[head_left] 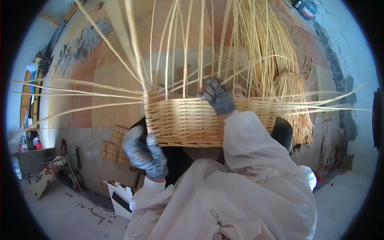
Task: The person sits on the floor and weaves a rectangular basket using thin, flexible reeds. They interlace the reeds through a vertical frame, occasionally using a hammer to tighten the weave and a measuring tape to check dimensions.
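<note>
A half-woven wicker basket (186,122) rests across my lap with its woven wall toward me. Long upright willow rods (187,52) rise from its rim, and loose ends stick out to both sides. My left hand (146,154), in a grey-streaked glove, grips the basket's lower left corner, thumb against the wall and the other fingers partly hidden. My right hand (219,96), in a dark grey glove, reaches over the middle of the rim with its fingers curled down among the rods. Whether it also pinches a single strand there is hidden.
A large bundle of willow rods (268,36) lies beyond the basket to the right. Smaller woven pieces (116,146) lie on the boards at left. Farther left stands a wheeled cart (66,168); a white box (120,199) sits near my left sleeve. A blue-tinted bottle (307,10) is far right.
</note>
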